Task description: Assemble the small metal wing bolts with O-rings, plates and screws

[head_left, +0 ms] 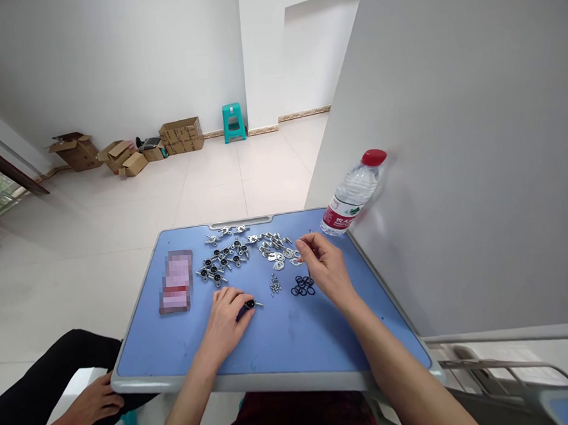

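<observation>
My left hand (226,325) rests low over the blue table. Its thumb and forefinger pinch a small metal fitting (251,303) with a black round centre and a thin pin pointing right. My right hand (328,265) is raised over the right side, fingers closed together; a thin dark piece shows near them, too small to name. Left of that hand lie flat silver plates (278,265) and short metal pins (272,240). Below them are tiny steel balls (275,285) and black rubber rings (302,286). More black-centred fittings (223,262) lie beyond my left hand.
A capped water bottle (353,195) stands at the table's far right corner, by the grey wall. At the left lies a blurred-out flat rectangle (176,282). Another person's hand (96,403) rests beside the table's near left corner. Cardboard boxes (182,135) and a green stool (233,122) stand beyond.
</observation>
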A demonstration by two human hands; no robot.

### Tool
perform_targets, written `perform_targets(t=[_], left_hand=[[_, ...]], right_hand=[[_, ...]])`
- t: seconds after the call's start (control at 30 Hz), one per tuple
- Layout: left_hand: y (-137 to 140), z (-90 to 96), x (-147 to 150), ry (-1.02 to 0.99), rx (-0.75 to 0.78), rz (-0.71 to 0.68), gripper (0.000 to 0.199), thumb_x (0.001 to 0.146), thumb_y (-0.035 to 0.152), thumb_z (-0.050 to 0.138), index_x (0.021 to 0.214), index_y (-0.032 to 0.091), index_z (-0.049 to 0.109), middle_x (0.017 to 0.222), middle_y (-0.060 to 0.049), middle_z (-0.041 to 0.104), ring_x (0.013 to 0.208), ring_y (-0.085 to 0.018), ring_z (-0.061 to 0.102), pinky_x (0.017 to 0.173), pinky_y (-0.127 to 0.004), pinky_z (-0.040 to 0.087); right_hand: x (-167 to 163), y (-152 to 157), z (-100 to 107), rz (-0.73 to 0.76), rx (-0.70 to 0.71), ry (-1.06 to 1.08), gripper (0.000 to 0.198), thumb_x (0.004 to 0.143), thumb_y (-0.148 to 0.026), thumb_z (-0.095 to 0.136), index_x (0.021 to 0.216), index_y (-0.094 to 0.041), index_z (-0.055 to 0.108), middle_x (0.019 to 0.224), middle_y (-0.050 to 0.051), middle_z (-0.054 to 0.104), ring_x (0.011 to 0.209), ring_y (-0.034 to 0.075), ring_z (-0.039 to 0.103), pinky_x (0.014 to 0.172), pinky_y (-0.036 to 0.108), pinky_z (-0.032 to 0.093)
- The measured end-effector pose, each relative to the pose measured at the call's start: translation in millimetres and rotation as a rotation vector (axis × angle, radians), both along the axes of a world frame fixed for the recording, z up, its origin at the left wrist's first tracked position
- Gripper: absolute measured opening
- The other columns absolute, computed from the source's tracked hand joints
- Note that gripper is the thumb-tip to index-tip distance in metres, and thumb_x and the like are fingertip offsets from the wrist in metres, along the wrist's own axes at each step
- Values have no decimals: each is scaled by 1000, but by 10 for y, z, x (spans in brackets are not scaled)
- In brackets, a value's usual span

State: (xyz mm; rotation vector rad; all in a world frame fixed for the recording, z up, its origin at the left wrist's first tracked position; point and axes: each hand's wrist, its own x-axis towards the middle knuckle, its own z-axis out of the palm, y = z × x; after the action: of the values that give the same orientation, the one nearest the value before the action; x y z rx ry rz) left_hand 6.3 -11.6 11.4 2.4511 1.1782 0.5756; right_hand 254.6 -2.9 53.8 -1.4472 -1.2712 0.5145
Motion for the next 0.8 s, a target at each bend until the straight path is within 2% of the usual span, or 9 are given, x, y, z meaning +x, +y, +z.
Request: perform_targets(t=[0.23, 0.37, 0.5, 0.63, 0.8], left_hand=[[-17, 30, 13, -22, -6, -27, 15, 92, 19, 54, 103, 25, 61, 100, -4, 62, 98, -23, 54, 89, -41, 43], [-23, 51, 24, -33, -13, -37, 17, 92, 17, 54, 105, 25, 60, 101, -4, 63, 99, -24, 55, 91, -42, 42], [-33, 81, 34, -38, -51, 3, 20, 90, 17, 55, 108, 25, 57, 98, -4, 63, 96, -24, 56, 89, -42, 43], [-38, 98, 40, -28, -72, 48, 11, 87, 18, 58, 97, 23, 55, 94, -4, 63, 93, -25, 56, 86, -41, 44], [-23, 79, 42, -22, -42, 21, 8, 88, 17, 57, 92, 23, 54, 93, -3, 63, 93, -24, 57, 86, -40, 43]], right_hand=[[101, 72, -35, 1, -125, -45, 29, 91, -48, 44, 79, -23, 49, 62, -3, 50, 53, 16, 52, 53, 28, 40], [121, 103, -58, 8, -179, -199, 24, 90, -41, 44, 77, -22, 51, 64, -1, 55, 58, 16, 50, 55, 28, 37], [115, 107, -70, 61, -279, -282, 20, 88, -35, 43, 78, -22, 53, 66, 0, 58, 61, 17, 52, 57, 27, 35], [102, 101, -101, 139, -313, -343, 15, 88, -31, 47, 80, -21, 56, 67, -1, 60, 62, 17, 52, 57, 26, 35], [94, 107, -177, 214, -343, -480, 11, 84, -17, 54, 82, -22, 64, 74, 1, 64, 66, 17, 57, 59, 25, 36]])
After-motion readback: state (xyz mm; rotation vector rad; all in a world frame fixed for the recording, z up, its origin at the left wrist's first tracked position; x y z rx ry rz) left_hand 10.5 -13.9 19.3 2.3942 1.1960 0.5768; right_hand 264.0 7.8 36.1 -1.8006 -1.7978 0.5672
